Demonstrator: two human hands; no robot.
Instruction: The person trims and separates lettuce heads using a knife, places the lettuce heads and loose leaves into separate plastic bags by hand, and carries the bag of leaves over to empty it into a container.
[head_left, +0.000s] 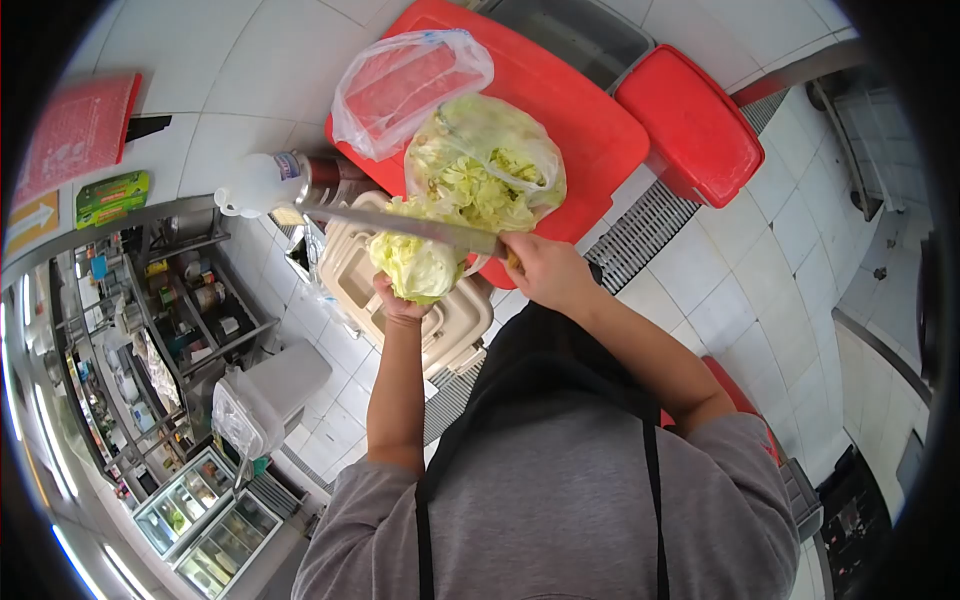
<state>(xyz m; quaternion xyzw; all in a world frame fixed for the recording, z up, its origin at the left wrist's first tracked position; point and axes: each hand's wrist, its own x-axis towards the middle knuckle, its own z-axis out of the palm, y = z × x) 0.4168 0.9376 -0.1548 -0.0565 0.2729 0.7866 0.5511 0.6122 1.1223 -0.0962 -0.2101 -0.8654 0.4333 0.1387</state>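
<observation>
Right hand (550, 272) wraps the knife (420, 228), long axis crosswise, tip left and slightly forward, over the lettuce head (412, 268) cupped in the left hand (403, 300), near the red lid's (590, 150) edge; tiled floor (725, 255) opens rightward

One wide head view looks forward and steeply down at nearby lettuce (412, 268).

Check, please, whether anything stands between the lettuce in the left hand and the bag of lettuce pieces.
Yes: in this view, the knife in the right hand crosses between the held lettuce and the bag.
</observation>
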